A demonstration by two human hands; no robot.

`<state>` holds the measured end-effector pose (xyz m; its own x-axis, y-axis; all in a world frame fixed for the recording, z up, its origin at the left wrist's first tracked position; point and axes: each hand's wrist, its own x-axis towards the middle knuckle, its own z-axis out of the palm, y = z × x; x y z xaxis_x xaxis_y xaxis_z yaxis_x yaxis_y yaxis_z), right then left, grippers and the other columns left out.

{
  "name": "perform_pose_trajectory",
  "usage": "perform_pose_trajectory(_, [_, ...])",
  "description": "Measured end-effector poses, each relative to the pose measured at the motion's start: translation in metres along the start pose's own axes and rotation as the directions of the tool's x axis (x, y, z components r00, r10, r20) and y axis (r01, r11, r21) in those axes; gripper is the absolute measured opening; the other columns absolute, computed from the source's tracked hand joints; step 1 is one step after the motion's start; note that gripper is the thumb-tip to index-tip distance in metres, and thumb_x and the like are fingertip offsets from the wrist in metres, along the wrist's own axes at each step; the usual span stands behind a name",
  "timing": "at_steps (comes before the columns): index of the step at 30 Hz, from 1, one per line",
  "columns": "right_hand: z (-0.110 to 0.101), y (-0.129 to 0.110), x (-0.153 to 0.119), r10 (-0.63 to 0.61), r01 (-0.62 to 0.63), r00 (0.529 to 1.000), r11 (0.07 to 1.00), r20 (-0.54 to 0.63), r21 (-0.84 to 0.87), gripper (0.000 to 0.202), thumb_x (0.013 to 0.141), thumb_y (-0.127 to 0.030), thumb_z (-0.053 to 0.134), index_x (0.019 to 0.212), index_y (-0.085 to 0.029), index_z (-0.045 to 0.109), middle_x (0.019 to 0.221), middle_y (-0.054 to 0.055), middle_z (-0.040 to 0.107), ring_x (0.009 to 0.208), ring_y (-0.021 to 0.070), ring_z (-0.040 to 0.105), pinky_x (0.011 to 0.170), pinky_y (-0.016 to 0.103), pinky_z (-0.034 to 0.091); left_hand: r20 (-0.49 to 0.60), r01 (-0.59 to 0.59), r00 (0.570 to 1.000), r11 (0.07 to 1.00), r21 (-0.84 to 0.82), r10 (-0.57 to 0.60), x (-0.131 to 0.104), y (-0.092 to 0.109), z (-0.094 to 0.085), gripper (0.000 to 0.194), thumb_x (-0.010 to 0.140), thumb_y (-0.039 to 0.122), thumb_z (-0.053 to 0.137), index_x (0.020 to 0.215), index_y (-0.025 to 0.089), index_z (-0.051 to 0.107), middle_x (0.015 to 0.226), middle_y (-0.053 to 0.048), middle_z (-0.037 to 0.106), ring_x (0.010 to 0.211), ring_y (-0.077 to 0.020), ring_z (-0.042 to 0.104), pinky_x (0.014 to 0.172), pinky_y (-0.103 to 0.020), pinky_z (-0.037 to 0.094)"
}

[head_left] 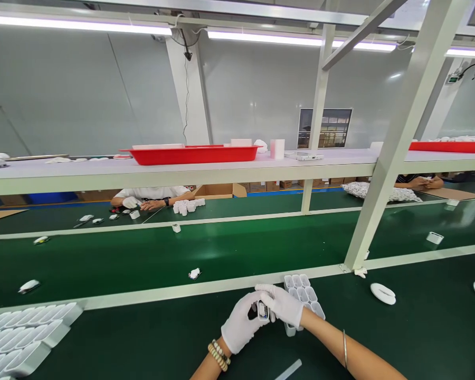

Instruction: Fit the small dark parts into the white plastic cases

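Note:
Both of my hands wear white gloves and meet over the dark green bench. My left hand (242, 323) grips a small white casing (263, 311) upright between thumb and fingers. Dark and pale parts show inside its opening. From the right, my right hand (282, 305) reaches across with fingers closed against the same casing; its fingertips are partly hidden. Just beyond that hand, a group of small white open-topped cases (301, 289) stands in rows, partly covered by the wrist. A pale flat strip (288, 370) lies on the bench below my hands.
Several rows of white cases (31, 338) fill the left corner. Ahead runs a green conveyor belt (237, 248) carrying scattered small parts. A slanted metal post (376, 221) rises at right, near a white oval piece (383, 294). Above, a shelf holds a red tray (193, 155). Co-workers' hands show across the belt.

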<state>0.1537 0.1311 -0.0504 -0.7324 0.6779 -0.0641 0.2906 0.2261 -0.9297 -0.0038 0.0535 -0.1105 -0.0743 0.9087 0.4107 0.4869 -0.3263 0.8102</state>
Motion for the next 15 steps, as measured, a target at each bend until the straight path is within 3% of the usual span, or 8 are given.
perform_pose_trajectory(5, [-0.001, -0.002, -0.001, 0.051, -0.048, 0.997, 0.997, 0.06, -0.052, 0.047, 0.093, -0.035, 0.053, 0.137, -0.018, 0.054, 0.083, 0.003, 0.071, 0.051, 0.0086, 0.051, 0.053, 0.022, 0.046, 0.013, 0.043, 0.999, 0.999, 0.015, -0.044, -0.001, 0.0, -0.001, 0.046, 0.075, 0.031, 0.079, 0.118, 0.022, 0.068, 0.121, -0.011, 0.071, 0.11, -0.0307, 0.065, 0.101, -0.05, 0.05])
perform_pose_trajectory(11, [0.005, -0.004, -0.001, 0.141, -0.141, 0.99, 0.985, -0.002, -0.096, 0.052, 0.088, -0.034, 0.057, 0.137, -0.018, 0.054, 0.086, 0.005, 0.072, 0.044, 0.0077, 0.047, 0.043, 0.021, 0.039, 0.044, 0.088, 0.995, 0.996, 0.001, -0.088, -0.002, -0.003, 0.0, 0.049, 0.074, 0.027, 0.078, 0.122, 0.021, 0.067, 0.126, -0.012, 0.068, 0.117, -0.0317, 0.063, 0.106, -0.05, 0.046])
perform_pose_trajectory(15, [0.01, -0.004, 0.0, 0.118, -0.126, 0.991, 0.984, -0.07, -0.126, 0.048, 0.084, -0.035, 0.064, 0.129, -0.021, 0.063, 0.096, 0.006, 0.075, 0.078, 0.0161, 0.067, 0.066, 0.024, 0.052, 0.05, 0.092, 0.995, 0.996, -0.012, -0.091, -0.004, -0.005, 0.002, 0.05, 0.074, 0.023, 0.075, 0.122, 0.021, 0.066, 0.125, -0.012, 0.069, 0.118, -0.0312, 0.063, 0.107, -0.051, 0.046])
